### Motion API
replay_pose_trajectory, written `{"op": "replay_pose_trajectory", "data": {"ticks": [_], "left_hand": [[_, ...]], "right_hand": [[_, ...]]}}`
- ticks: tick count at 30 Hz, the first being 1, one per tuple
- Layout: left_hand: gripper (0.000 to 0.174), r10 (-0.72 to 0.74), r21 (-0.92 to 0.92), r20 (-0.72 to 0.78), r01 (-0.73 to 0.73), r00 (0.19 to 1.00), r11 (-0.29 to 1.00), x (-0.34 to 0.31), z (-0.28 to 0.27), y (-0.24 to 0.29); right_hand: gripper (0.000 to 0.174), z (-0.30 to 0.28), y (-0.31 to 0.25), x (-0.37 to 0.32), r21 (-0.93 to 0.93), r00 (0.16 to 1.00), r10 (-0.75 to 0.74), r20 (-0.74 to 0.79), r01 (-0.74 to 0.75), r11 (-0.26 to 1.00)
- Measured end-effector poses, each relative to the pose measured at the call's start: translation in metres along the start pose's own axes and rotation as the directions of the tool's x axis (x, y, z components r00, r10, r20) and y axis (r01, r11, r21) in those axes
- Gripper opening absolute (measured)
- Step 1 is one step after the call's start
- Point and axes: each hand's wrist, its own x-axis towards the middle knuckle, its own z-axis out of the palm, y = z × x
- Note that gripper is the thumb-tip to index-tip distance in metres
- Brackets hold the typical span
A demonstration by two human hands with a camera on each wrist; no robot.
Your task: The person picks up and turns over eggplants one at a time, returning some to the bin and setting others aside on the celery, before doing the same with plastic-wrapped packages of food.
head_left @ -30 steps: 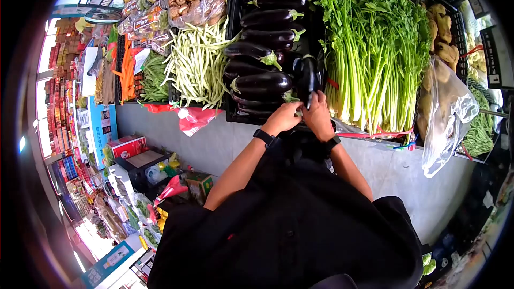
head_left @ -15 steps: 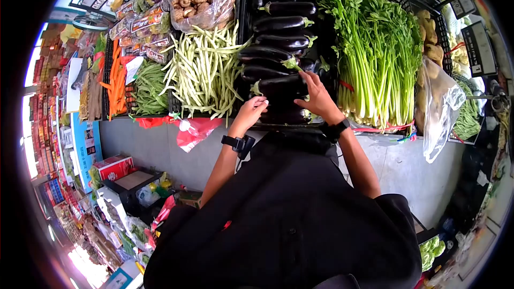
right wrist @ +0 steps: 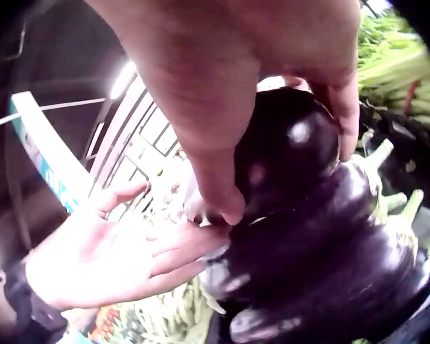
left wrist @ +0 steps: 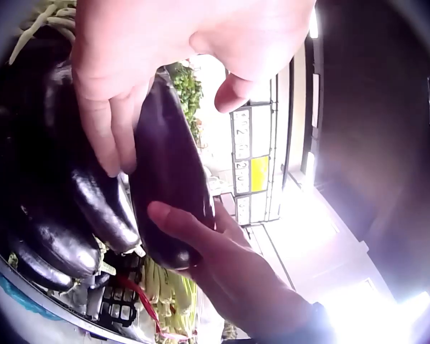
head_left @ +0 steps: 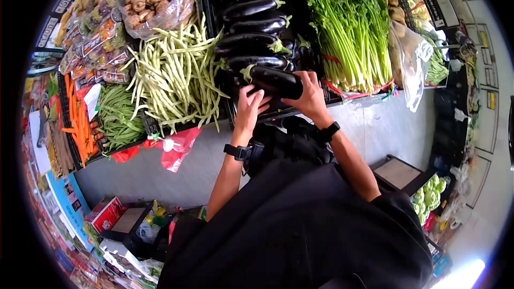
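My right hand (head_left: 310,98) grips the rounded end of a large, glossy dark eggplant (head_left: 276,79) at the front of a crate. In the right wrist view, its thumb and fingers sit on opposite sides of the eggplant (right wrist: 294,136). My left hand (head_left: 250,108) is beside the eggplant's stem end, palm turned toward it. Its fingers are nearly straight in the left wrist view, close along the eggplant (left wrist: 173,158), with the thumb held apart. More eggplants (head_left: 251,25) lie sideways in a row behind the held one.
Left of the crate are pale green beans (head_left: 174,72), a bag of mushrooms (head_left: 155,0), green beans (head_left: 119,115) and carrots (head_left: 77,123). Bundled celery (head_left: 350,37) stands to the right, with a clear plastic bag (head_left: 415,59) hanging beyond it.
My hands were together at the crate's front right, then apart over the eggplants. Now the right hand has taken hold of the front eggplant's end. The head view has turned.
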Motion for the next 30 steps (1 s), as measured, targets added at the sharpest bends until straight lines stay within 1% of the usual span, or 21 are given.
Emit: {"op": "replay_pose_trajectory", "data": {"ticks": [1, 2, 3, 4, 5, 6, 8, 9, 12, 13, 16, 17, 20, 21, 22, 24, 25, 26, 28, 29, 30], "left_hand": [[0.052, 0.051, 0.032, 0.028, -0.052, 0.998, 0.998, -0.004, 0.004, 0.006], [0.054, 0.107, 0.063, 0.055, -0.110, 0.993, 0.992, -0.007, 0.007, 0.011], [0.053, 0.238, 0.063, 0.051, -0.241, 0.970, 0.969, -0.006, 0.011, 0.010], [0.052, 0.311, 0.061, 0.070, -0.315, 0.948, 0.947, -0.006, 0.014, 0.010], [0.052, 0.315, 0.118, 0.104, -0.326, 0.943, 0.938, -0.007, 0.016, 0.011], [0.052, 0.320, 0.175, 0.139, -0.341, 0.937, 0.923, -0.008, 0.021, 0.017], [0.053, 0.255, -0.038, 0.297, -0.256, 0.920, 0.966, -0.005, 0.028, 0.019], [0.049, 0.244, -0.037, 0.378, -0.249, 0.893, 0.968, -0.011, 0.034, 0.028], [0.042, 0.163, 0.146, 0.425, -0.245, 0.890, 0.959, -0.021, 0.047, 0.044], [0.041, 0.205, 0.126, 0.370, -0.268, 0.906, 0.955, -0.035, 0.064, 0.058], [0.044, 0.165, 0.090, 0.386, -0.215, 0.908, 0.972, -0.051, 0.088, 0.077], [0.044, 0.141, 0.148, 0.381, -0.211, 0.914, 0.966, -0.055, 0.094, 0.081], [0.041, 0.297, 0.183, 0.286, -0.357, 0.911, 0.916, -0.058, 0.111, 0.064], [0.042, 0.275, 0.184, 0.223, -0.318, 0.935, 0.930, -0.060, 0.113, 0.058], [0.043, 0.277, 0.172, 0.172, -0.306, 0.945, 0.937, -0.063, 0.115, 0.053], [0.044, 0.249, 0.183, 0.066, -0.257, 0.966, 0.949, -0.067, 0.118, 0.044], [0.045, 0.204, 0.184, 0.011, -0.202, 0.979, 0.962, -0.072, 0.120, 0.041], [0.049, 0.195, 0.182, -0.005, -0.191, 0.981, 0.965, -0.077, 0.121, 0.038], [0.054, 0.197, 0.163, -0.071, -0.184, 0.978, 0.969, -0.085, 0.121, 0.024], [0.058, 0.209, 0.149, -0.101, -0.193, 0.973, 0.970, -0.088, 0.120, 0.016], [0.058, 0.220, 0.184, -0.131, -0.194, 0.967, 0.963, -0.095, 0.126, 0.012]], "right_hand": [[0.077, 0.000, -0.002, -0.006, 0.051, 0.999, 0.051, 0.004, -0.051, 0.997], [0.077, 0.000, -0.001, -0.010, 0.178, 0.988, 0.140, 0.067, -0.150, 0.972], [0.076, 0.000, 0.003, -0.014, 0.297, 0.966, 0.218, 0.142, -0.251, 0.921], [0.076, -0.002, 0.005, -0.019, 0.404, 0.933, 0.281, 0.225, -0.352, 0.844], [0.077, -0.006, 0.007, -0.024, 0.507, 0.888, 0.288, 0.360, -0.445, 0.738], [0.078, -0.008, 0.008, -0.027, 0.620, 0.892, 0.228, 0.390, -0.437, 0.652], [0.078, -0.011, 0.011, -0.036, 0.798, 0.903, 0.091, 0.420, -0.416, 0.436], [0.080, -0.013, 0.013, -0.041, 0.819, 0.906, 0.029, 0.422, -0.395, 0.417], [0.083, -0.022, 0.019, -0.041, 0.802, 0.765, -0.249, 0.594, -0.586, 0.112], [0.085, -0.025, 0.012, -0.045, 0.830, 0.792, -0.261, 0.551, -0.551, 0.080], [0.093, -0.040, 0.010, -0.047, 0.851, 0.803, -0.347, 0.486, -0.524, -0.021], [0.092, -0.042, 0.018, -0.041, 0.860, 0.752, -0.505, 0.424, -0.508, -0.035], [0.080, -0.056, 0.029, -0.052, 0.853, 0.827, -0.216, 0.519, -0.514, 0.083], [0.066, -0.060, 0.023, -0.056, 0.879, 0.872, -0.110, 0.476, -0.471, 0.074], [0.057, -0.069, 0.037, -0.050, 0.857, 0.830, -0.242, 0.503, -0.444, 0.261], [0.045, -0.082, 0.037, -0.050, 0.846, 0.889, -0.211, 0.405, -0.277, 0.456], [0.037, -0.085, 0.035, -0.052, 0.871, 0.935, -0.190, 0.301, -0.188, 0.453], [0.036, -0.091, 0.037, -0.052, 0.819, 0.939, -0.199, 0.279, -0.125, 0.561], [0.037, -0.103, 0.035, -0.058, 0.768, 0.937, -0.205, 0.282, -0.093, 0.633], [0.037, -0.109, 0.034, -0.064, 0.777, 0.932, -0.232, 0.279, -0.077, 0.625], [0.046, -0.111, 0.035, -0.071, 0.788, 0.924, -0.276, 0.263, -0.041, 0.615]]}}
